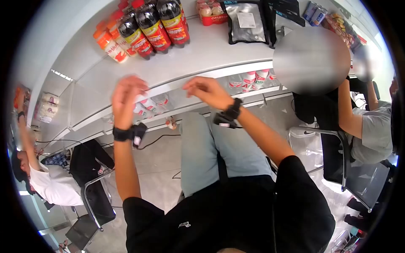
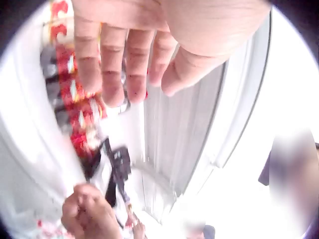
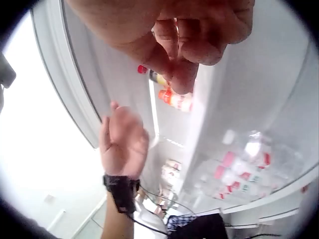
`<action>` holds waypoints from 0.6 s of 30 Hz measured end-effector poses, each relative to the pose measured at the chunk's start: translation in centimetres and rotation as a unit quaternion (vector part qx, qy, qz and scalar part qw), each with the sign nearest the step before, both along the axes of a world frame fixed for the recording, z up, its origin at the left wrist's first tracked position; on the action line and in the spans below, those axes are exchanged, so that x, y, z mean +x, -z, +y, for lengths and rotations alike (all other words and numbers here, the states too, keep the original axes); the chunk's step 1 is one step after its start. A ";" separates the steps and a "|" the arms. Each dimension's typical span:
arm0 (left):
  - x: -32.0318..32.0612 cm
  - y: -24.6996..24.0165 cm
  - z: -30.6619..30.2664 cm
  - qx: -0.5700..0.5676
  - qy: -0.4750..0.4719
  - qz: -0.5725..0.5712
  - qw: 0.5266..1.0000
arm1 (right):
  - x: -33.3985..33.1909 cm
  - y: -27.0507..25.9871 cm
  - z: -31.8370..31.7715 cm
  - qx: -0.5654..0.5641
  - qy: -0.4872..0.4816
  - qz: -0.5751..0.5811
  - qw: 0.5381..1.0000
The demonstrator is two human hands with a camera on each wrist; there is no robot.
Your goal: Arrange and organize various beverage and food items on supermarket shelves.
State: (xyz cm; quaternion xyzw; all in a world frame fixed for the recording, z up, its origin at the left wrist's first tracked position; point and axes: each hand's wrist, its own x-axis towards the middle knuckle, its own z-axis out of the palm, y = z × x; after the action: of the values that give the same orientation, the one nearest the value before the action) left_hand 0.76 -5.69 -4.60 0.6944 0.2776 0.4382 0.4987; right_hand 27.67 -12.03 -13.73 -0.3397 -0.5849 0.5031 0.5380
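My left hand (image 1: 126,99), blurred, is raised in front of the shelf edge with nothing in it; its fingers (image 2: 113,64) are extended in the left wrist view. Opposite it, my right hand (image 1: 213,93) hovers before the same edge, fingers loosely bent. The right wrist view shows its thumb and index tips close together, with no object visible between them. On the white shelf (image 1: 202,48) beyond stand several dark drink bottles (image 1: 154,31) with red and yellow labels. Orange-capped white bottles (image 1: 113,47) are to their left, and a black and silver pouch (image 1: 247,23) lies to the right.
A red pack (image 1: 211,14) of small bottles and some cans (image 1: 315,14) are farther back. Clear bottles with pink-and-white labels (image 1: 253,80) occupy the lower shelf. A person in white (image 1: 55,181) is at left, another in grey (image 1: 371,135) at right, near chairs (image 1: 90,215).
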 end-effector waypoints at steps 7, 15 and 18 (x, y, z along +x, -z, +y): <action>10.1 12.8 -6.1 -0.161 0.185 0.085 0.966 | 10.0 4.4 -9.7 -0.184 0.141 -0.167 0.958; 24.7 18.2 -0.4 0.079 -0.017 0.169 0.982 | 15.9 2.0 -18.0 -0.224 0.196 -0.096 0.950; 27.6 18.7 -0.4 0.110 -0.019 0.186 0.976 | 18.7 0.2 -19.2 -0.162 0.321 -0.064 0.931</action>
State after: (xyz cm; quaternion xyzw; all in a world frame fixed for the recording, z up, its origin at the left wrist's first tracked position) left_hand 28.35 -6.09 -23.34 0.8088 0.3289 0.3389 0.3504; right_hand 46.34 -31.21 -13.89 -0.6235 -0.3883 0.3684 0.5699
